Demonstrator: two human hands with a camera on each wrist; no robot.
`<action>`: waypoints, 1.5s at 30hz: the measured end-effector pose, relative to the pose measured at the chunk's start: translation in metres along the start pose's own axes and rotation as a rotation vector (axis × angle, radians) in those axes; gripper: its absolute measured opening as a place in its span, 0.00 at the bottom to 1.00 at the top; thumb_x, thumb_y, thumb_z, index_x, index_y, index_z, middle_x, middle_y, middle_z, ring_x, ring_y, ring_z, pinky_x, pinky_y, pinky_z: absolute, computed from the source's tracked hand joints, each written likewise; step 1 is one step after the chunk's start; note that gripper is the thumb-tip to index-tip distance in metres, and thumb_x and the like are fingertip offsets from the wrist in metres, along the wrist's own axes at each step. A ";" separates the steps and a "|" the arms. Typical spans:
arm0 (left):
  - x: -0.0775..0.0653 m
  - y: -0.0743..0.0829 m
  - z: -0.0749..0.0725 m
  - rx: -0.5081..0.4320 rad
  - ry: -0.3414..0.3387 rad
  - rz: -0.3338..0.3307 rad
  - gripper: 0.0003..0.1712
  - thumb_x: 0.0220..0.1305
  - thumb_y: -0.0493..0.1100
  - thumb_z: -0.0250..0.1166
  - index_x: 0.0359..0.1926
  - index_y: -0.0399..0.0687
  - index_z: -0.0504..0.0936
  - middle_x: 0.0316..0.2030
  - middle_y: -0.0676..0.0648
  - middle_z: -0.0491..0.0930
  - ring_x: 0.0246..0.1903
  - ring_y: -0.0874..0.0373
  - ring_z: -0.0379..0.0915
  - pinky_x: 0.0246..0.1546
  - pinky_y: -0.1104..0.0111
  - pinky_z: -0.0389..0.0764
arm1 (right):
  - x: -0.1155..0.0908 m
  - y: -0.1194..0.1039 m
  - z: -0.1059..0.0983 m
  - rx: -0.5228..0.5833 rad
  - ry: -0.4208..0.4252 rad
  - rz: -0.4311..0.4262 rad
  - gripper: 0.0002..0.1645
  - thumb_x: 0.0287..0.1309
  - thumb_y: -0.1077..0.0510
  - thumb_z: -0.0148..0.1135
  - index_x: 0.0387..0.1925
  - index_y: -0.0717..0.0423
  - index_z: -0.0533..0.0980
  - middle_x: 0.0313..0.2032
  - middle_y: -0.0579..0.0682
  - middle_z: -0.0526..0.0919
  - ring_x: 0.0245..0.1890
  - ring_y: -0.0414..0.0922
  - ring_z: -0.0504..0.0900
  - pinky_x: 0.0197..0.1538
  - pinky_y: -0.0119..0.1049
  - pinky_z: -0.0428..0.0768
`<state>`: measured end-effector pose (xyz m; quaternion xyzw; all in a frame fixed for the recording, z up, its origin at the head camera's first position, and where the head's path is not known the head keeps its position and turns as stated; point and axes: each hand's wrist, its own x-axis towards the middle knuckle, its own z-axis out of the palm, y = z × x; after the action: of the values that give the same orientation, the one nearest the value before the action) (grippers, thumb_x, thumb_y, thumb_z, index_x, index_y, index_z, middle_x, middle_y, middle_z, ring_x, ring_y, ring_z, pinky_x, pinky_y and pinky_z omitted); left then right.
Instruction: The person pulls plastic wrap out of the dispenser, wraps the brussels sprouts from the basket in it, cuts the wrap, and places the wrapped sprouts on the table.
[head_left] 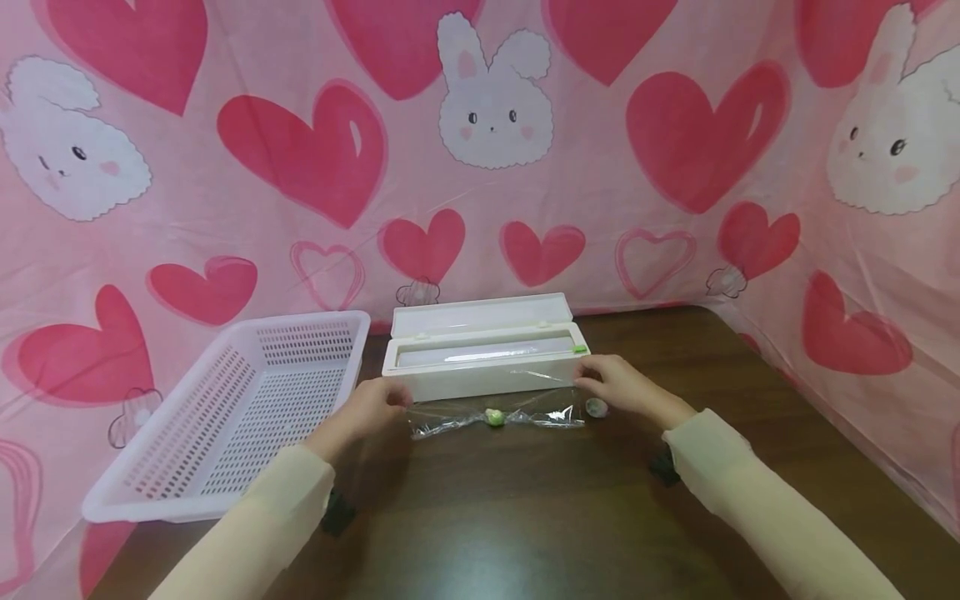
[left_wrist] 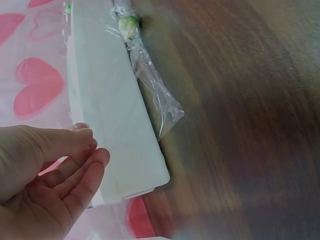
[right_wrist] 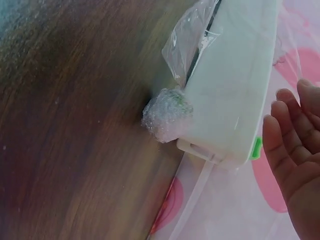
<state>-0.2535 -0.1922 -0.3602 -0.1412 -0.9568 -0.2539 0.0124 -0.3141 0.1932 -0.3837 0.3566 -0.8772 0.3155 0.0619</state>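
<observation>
My left hand (head_left: 375,402) pinches a thin edge of clear cling film (right_wrist: 291,50) between thumb and fingers. On the other side my right hand (head_left: 618,383) grips the film's opposite edge, so it spans the front of a white cling film dispenser box (head_left: 487,383). Just in front of that box lies a small pale-green lump (head_left: 494,417), perhaps a vegetable, with crumpled film (head_left: 561,417) gathered narrow on both sides of it. By the right hand sits a small film-wrapped ball (right_wrist: 167,115) with a hint of green inside.
The dispenser's lid (head_left: 483,315) stands raised, with the film roll (head_left: 487,352) inside and a green slider (head_left: 579,349) at its right end. To the left is a white perforated basket (head_left: 358,358). A pink heart-and-rabbit cloth (head_left: 585,192) hangs behind the brown table (head_left: 487,517).
</observation>
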 end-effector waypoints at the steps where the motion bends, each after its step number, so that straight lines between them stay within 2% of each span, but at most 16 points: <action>1: -0.001 0.000 0.000 0.003 -0.007 -0.004 0.07 0.47 0.28 0.61 0.25 0.44 0.80 0.23 0.51 0.76 0.27 0.57 0.71 0.35 0.60 0.73 | -0.001 -0.001 -0.001 0.008 -0.017 -0.003 0.04 0.57 0.63 0.61 0.28 0.57 0.73 0.24 0.41 0.72 0.24 0.39 0.69 0.29 0.35 0.70; 7: -0.006 0.001 0.001 0.035 -0.030 0.002 0.08 0.46 0.28 0.61 0.24 0.45 0.80 0.23 0.47 0.77 0.26 0.58 0.70 0.34 0.61 0.73 | -0.006 -0.006 -0.002 0.055 -0.109 -0.011 0.04 0.56 0.64 0.61 0.29 0.55 0.73 0.26 0.42 0.73 0.27 0.40 0.69 0.31 0.34 0.70; 11: -0.010 0.001 0.003 0.067 -0.011 0.061 0.08 0.46 0.27 0.61 0.24 0.43 0.80 0.22 0.49 0.77 0.25 0.59 0.70 0.32 0.62 0.73 | -0.009 -0.007 -0.002 0.072 -0.159 0.005 0.04 0.57 0.63 0.61 0.29 0.54 0.73 0.26 0.42 0.73 0.26 0.39 0.69 0.30 0.33 0.69; 14: -0.013 0.002 0.003 0.107 0.016 0.135 0.07 0.45 0.26 0.62 0.23 0.42 0.80 0.21 0.52 0.76 0.25 0.58 0.71 0.30 0.63 0.74 | -0.011 -0.007 -0.002 0.074 -0.189 0.027 0.05 0.57 0.64 0.60 0.29 0.52 0.73 0.25 0.41 0.72 0.25 0.39 0.69 0.28 0.33 0.69; 17: -0.015 0.003 0.005 0.141 0.018 0.163 0.08 0.45 0.26 0.61 0.23 0.42 0.81 0.21 0.51 0.76 0.25 0.57 0.72 0.30 0.63 0.74 | -0.013 -0.005 -0.002 0.071 -0.216 0.038 0.06 0.57 0.64 0.60 0.28 0.52 0.73 0.25 0.41 0.72 0.24 0.38 0.68 0.27 0.32 0.68; 24: -0.015 0.002 0.011 0.161 -0.025 0.152 0.09 0.45 0.26 0.61 0.23 0.44 0.81 0.21 0.52 0.76 0.24 0.58 0.71 0.28 0.65 0.74 | -0.017 0.000 0.001 0.051 -0.270 0.016 0.06 0.56 0.63 0.61 0.26 0.53 0.73 0.24 0.40 0.72 0.25 0.38 0.68 0.27 0.32 0.68; 28: -0.016 0.000 0.016 0.181 -0.041 0.142 0.08 0.46 0.26 0.61 0.23 0.42 0.81 0.21 0.53 0.76 0.24 0.58 0.71 0.28 0.65 0.74 | -0.020 0.001 0.002 0.040 -0.303 0.040 0.07 0.56 0.64 0.61 0.25 0.52 0.73 0.25 0.40 0.72 0.26 0.40 0.69 0.30 0.32 0.69; 33: -0.017 0.000 0.024 0.218 -0.030 0.149 0.08 0.45 0.26 0.62 0.22 0.42 0.80 0.20 0.51 0.77 0.24 0.56 0.72 0.29 0.63 0.75 | -0.021 0.004 0.004 0.038 -0.339 0.030 0.06 0.54 0.65 0.62 0.25 0.53 0.75 0.25 0.39 0.73 0.28 0.38 0.70 0.32 0.33 0.70; 38: -0.020 0.000 0.031 0.268 -0.024 0.177 0.10 0.45 0.26 0.61 0.18 0.44 0.76 0.17 0.52 0.72 0.20 0.55 0.68 0.24 0.63 0.72 | -0.021 0.005 0.009 0.046 -0.369 0.025 0.05 0.53 0.63 0.64 0.26 0.54 0.75 0.26 0.39 0.72 0.29 0.38 0.69 0.33 0.33 0.70; 45: -0.024 0.003 0.032 0.304 -0.013 0.184 0.11 0.43 0.25 0.61 0.16 0.45 0.75 0.18 0.51 0.70 0.21 0.54 0.68 0.24 0.62 0.71 | -0.022 0.005 0.012 0.096 -0.375 0.046 0.08 0.50 0.62 0.67 0.28 0.55 0.73 0.23 0.41 0.72 0.25 0.38 0.70 0.29 0.32 0.71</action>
<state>-0.2283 -0.1803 -0.3892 -0.2261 -0.9673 -0.1033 0.0506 -0.3005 0.2017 -0.4030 0.3914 -0.8652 0.2864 -0.1271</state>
